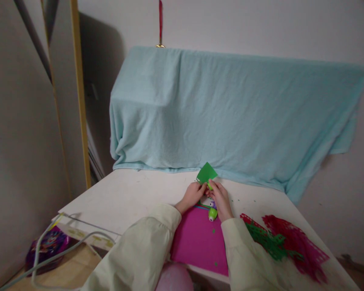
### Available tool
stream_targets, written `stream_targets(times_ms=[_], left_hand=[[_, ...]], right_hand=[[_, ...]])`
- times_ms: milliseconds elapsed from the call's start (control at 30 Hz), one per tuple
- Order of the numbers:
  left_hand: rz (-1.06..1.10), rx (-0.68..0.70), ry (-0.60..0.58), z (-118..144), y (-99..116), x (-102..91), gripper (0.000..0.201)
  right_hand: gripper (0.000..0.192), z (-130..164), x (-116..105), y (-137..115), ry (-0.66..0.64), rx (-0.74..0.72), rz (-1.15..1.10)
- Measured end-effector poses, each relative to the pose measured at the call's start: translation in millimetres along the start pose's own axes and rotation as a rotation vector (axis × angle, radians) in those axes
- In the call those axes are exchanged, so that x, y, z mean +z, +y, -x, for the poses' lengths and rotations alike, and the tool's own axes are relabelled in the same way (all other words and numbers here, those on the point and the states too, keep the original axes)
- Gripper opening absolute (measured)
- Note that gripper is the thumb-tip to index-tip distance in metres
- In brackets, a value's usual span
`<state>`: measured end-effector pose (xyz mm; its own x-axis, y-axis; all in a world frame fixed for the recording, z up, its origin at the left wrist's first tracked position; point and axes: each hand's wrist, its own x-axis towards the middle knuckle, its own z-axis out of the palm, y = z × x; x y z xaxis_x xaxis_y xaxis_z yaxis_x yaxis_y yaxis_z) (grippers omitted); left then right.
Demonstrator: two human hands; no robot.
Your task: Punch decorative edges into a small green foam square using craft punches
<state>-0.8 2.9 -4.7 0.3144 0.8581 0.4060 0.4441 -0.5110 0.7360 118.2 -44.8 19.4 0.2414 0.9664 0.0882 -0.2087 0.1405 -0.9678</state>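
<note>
A square of green paper [206, 172] sticks up past my fingertips, with a few punched holes near its left corner. My left hand [194, 193] pinches the lower edge of this paper. In my right hand [221, 199] is a small lime-green paper punch [210, 185], held at the paper's lower right edge; fingers cover most of it. Just below the hands, a second lime-green punch [212, 214] and a purple punch [212, 204] lie at the top of a magenta paper sheet [198, 242]. Edges of other coloured sheets show under my left wrist.
Punched-out red, magenta and green paper scraps [291, 242] are heaped on the right of the white table [109, 194]. Tiny green bits are scattered about. A light blue cloth [230, 117] hangs behind. At left are a grey cable [75, 242] and a purple package [45, 248].
</note>
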Motion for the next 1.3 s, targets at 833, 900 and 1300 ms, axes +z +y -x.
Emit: stream_targets(times_ms=[833, 900, 1300], left_hand=[[0.193, 0.034, -0.089, 0.4, 0.0, -3.4, 0.054], [0.216, 0.022, -0.114, 0.1, 0.2, -2.9, 0.055], [0.236, -0.079, -0.119, 1.1, 2.7, -2.4, 0.056]], right_hand=[[0.038, 0.4, -0.2, -0.6, -0.013, 0.007, -0.05], [0.038, 0.2, -0.9, -0.3, 0.003, -0.011, -0.054], [0.037, 1.0, -4.2, -0.7, 0.113, -0.06, -0.031]])
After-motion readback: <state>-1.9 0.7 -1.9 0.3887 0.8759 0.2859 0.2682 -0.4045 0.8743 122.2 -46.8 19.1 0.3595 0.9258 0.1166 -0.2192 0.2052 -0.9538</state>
